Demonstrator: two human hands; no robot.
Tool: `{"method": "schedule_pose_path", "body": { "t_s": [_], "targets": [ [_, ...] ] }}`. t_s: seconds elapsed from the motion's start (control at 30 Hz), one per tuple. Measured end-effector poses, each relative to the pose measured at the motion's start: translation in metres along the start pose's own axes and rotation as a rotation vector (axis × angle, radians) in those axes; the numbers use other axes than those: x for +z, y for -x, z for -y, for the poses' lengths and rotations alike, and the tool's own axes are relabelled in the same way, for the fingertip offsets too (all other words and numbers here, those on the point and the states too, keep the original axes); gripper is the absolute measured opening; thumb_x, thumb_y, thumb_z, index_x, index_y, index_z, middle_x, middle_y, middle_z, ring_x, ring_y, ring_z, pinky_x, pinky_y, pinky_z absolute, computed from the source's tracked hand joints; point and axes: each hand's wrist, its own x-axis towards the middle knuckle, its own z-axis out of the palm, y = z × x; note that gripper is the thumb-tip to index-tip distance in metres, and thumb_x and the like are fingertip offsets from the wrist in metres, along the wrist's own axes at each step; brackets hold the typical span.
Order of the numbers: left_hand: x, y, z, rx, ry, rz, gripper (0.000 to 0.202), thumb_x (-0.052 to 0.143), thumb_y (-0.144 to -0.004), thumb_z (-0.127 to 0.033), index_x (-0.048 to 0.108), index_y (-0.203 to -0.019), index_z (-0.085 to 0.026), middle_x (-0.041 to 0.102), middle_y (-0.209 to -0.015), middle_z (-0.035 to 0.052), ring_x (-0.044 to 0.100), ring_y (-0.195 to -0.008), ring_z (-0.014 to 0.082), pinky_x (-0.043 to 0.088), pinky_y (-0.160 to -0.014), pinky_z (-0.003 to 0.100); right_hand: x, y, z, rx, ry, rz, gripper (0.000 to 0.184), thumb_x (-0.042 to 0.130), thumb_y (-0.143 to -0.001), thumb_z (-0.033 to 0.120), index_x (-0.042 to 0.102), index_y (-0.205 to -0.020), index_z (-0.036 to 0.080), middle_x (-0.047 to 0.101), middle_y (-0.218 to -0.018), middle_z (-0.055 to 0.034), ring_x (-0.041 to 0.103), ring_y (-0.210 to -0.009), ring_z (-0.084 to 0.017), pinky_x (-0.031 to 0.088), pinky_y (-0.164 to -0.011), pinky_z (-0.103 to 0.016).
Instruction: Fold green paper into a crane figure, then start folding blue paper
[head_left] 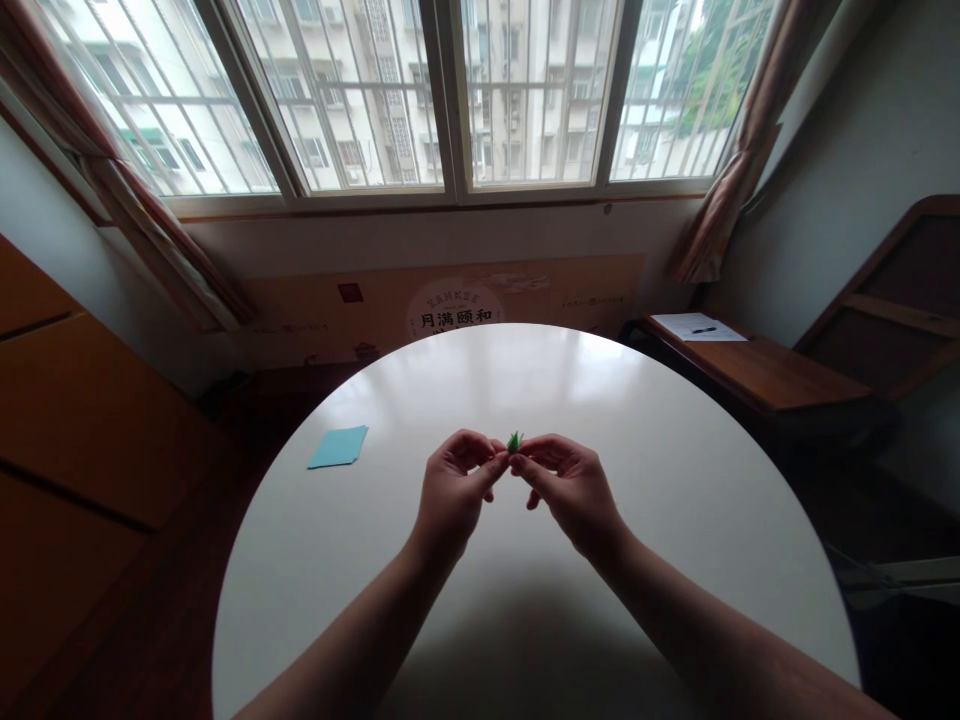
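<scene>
Between my two hands, above the middle of the round white table (510,375), is a small green folded piece (514,442) with pointed tips sticking up. It looks like folded paper, though it is too small to make out fully. My left hand (459,488) pinches its left side between thumb and fingertips. From the other side, my right hand (571,486) pinches it the same way. The fingertips hide the lower part of the piece. A short stack of light blue paper squares (339,447) lies on the table to the left, apart from both hands.
A wooden bench (795,372) at the right bears a white sheet (679,326) with a dark pen (703,330). Behind the table, a printed box (315,315) leans under the barred window (360,120). An orange-brown cabinet (82,420) stands at the left.
</scene>
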Motion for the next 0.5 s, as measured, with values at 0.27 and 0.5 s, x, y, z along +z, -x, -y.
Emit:
{"method": "schedule_pose_path", "body": {
  "t_s": [0.27, 0.5],
  "targets": [
    [0.0023, -0.0017, -0.002, -0.036, 0.038, -0.026, 0.026, 0.085, -0.072, -0.028, 0.062, -0.072, -0.016, 0.07, -0.078, 0.0028, 0.056, -0.06, 0.0101, 0.039, -0.042, 0.017, -0.0003, -0.0001, 0.0029, -0.003, 0.038, -0.037, 0.023, 0.079, -0.078, 0.036, 0.077, -0.089, 0.017, 0.074, -0.079, -0.0076, 0.067, -0.071, -0.02, 0.053, -0.041, -0.023],
    [0.0035, -0.0017, -0.0043, -0.165, 0.121, -0.022, 0.031, 0.089, -0.066, -0.028, 0.06, -0.069, -0.016, 0.068, -0.077, 0.0017, 0.053, -0.058, 0.0085, 0.035, -0.041, 0.016, 0.0, -0.0022, 0.002, 0.067, -0.09, -0.082, 0.037, 0.087, -0.07, 0.033, 0.069, -0.098, 0.019, 0.074, -0.08, -0.0041, 0.064, -0.064, -0.016, 0.05, -0.042, -0.022]
  ]
}}
